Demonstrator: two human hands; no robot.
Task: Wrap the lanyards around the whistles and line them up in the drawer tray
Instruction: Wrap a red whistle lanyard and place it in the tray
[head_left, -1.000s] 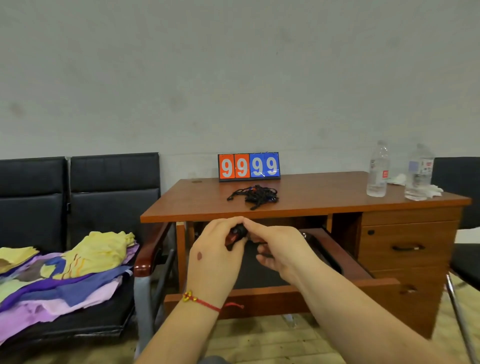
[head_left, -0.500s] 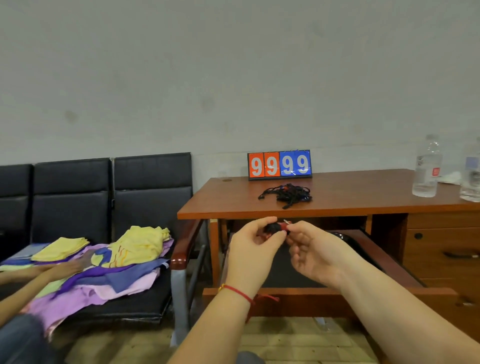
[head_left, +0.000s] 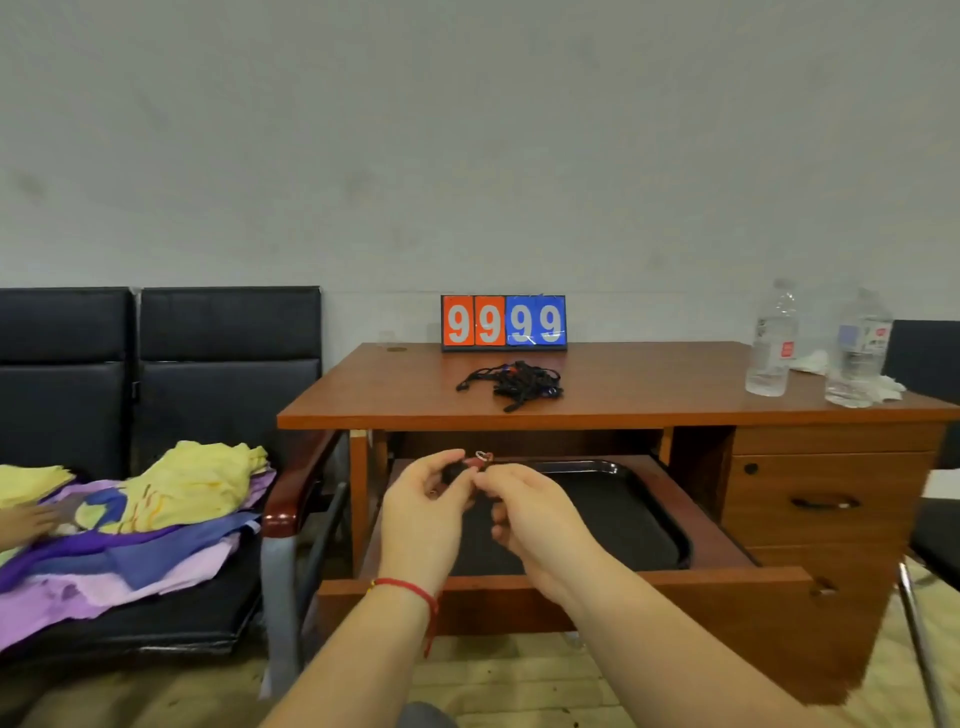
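Observation:
My left hand (head_left: 423, 512) and my right hand (head_left: 527, 512) meet in front of the open drawer and together pinch a small whistle (head_left: 470, 467) wound in black lanyard, with a red part and a metal ring showing at its top. Below and behind my hands, a black tray (head_left: 628, 512) lies in the pulled-out wooden drawer (head_left: 727, 579). A tangled heap of black lanyards with whistles (head_left: 514, 383) rests on the desk top in front of the scoreboard. My fingers hide most of the held whistle.
An orange and blue scoreboard (head_left: 503, 322) stands at the desk's back edge. Two water bottles (head_left: 771, 340) stand at the right by crumpled tissue. Black seats at the left hold folded coloured cloths (head_left: 171, 499); another person's hand (head_left: 26, 522) rests there.
The view has swung back and forth, so the desk shifted in frame. My hands stay together on the whistle, and my right hand's fingers have closed in onto it from the right.

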